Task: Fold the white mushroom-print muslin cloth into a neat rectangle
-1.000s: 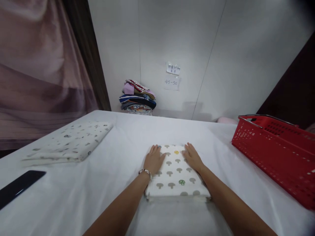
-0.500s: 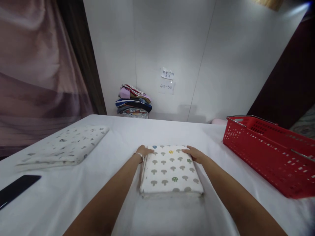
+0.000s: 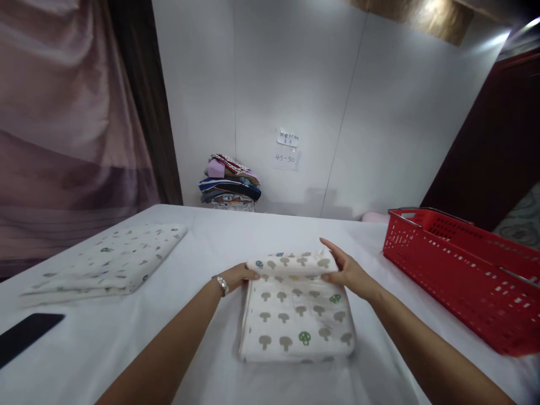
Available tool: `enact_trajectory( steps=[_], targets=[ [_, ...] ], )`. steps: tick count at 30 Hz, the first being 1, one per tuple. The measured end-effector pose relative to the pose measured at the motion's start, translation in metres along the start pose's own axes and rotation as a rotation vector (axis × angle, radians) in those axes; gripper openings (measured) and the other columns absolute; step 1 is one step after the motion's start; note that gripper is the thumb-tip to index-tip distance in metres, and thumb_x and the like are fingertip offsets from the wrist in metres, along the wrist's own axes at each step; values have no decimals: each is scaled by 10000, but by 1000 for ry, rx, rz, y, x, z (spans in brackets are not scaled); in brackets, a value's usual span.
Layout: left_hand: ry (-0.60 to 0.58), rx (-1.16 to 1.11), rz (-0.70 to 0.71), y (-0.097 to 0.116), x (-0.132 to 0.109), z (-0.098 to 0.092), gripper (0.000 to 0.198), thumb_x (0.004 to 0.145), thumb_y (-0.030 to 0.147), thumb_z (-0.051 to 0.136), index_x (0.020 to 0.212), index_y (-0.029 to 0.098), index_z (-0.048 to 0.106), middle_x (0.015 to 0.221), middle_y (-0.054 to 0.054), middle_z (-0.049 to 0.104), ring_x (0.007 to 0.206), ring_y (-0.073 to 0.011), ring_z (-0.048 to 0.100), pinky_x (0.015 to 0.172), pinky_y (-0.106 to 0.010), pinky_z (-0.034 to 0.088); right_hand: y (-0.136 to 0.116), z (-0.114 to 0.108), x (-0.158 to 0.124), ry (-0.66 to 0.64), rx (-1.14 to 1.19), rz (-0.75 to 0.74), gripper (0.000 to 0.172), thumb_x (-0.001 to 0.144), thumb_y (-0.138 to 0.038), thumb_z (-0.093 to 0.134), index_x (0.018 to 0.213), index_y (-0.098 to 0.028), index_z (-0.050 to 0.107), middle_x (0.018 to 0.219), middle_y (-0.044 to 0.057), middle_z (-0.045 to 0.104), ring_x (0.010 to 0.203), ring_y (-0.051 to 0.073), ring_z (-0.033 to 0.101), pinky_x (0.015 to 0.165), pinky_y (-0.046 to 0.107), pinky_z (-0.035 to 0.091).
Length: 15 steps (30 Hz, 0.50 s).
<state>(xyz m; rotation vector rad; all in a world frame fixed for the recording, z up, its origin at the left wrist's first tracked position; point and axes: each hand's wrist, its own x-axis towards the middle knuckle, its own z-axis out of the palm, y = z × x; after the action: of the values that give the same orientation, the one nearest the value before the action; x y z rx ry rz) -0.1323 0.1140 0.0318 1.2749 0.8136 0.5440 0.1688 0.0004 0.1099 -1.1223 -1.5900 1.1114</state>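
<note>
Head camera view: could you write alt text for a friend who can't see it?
A person's left hand and right hand hold the far end of a folded mushroom-print cloth on a white-covered table. To the left lie a second folded cloth and a dark, flat object; a red basket stands to the right.

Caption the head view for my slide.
Left hand and right hand hold the far end of a folded mushroom-print cloth, red basket at right.

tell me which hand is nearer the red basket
Right. The right hand holds the far right corner of the mushroom cloth, with the red basket off to its right; the left hand grips the far left corner, farther away.
</note>
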Motion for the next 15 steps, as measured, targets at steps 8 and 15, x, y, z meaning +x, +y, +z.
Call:
enact_trajectory(
  steps=[8,15],
  targets=[
    [185,-51,236,13,-35,2,457,580,230,701,1012,147,577,1035,-88,655,984,-251,587,856,-357,460,-13,-9,-11,71,-123,-67,852,648,-216,699,1385,-263,274,1324,62,453,1173,232,454,952,372,407],
    [570,419,785,128,-39,5,492,603,212,685,1062,156,518,1020,-40,620,940,-201,575,830,-347,467,-44,-43,40,347,-268,-329,800,660,-270,701,1360,-257,314,1209,65,542,1033,204,542,879,365,453]
  ],
)
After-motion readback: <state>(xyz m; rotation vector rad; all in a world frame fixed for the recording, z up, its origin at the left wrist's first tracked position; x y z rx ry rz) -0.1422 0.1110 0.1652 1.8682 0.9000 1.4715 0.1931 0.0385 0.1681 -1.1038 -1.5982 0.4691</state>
